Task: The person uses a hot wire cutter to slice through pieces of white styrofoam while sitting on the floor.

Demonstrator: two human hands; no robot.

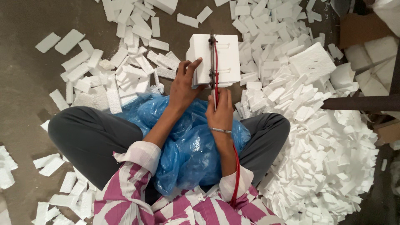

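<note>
I sit cross-legged on the floor with a blue plastic sheet point(189, 141) over my lap. My left hand point(183, 85) grips the left side of a white foam block point(214, 58) held out in front of me. My right hand point(221, 110) is closed on the handle end of a thin dark cutting tool point(213, 56) with a red cord point(236, 166). The tool's bar runs straight across the middle of the block. The cord trails back along my right forearm, which wears a metal bracelet point(220, 130).
Several white foam offcuts point(125, 58) lie scattered on the grey floor to the left and ahead. A deep heap of foam pieces point(325, 150) fills the right side. A larger foam block point(312, 60) tops it. Brown cardboard point(360, 29) and a dark bar point(360, 103) stand at far right.
</note>
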